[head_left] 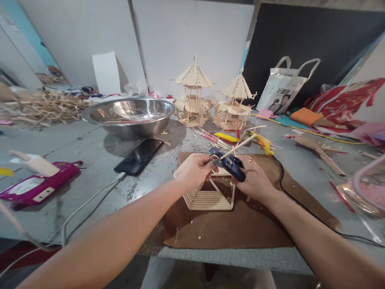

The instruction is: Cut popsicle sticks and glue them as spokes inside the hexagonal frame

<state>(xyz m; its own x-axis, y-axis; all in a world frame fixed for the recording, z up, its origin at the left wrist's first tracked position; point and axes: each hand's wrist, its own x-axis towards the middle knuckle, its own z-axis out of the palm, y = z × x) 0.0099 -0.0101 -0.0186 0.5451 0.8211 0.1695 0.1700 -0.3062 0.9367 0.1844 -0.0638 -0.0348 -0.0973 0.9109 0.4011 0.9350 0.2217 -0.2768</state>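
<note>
Two stick pagodas (193, 106) beyond blue tool (235, 167)

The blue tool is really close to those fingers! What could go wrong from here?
The left hand is right by the blue tool in the right hand, so its fingers might get pinched. The stick frame lies just below, and a bump could break it. The glue gun has a cord near the right arm, which might snag it.

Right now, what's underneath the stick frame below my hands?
A brown sheet lies under the stick frame, showing through the frame's open middle; anything directly beneath its sticks is hidden.
</note>
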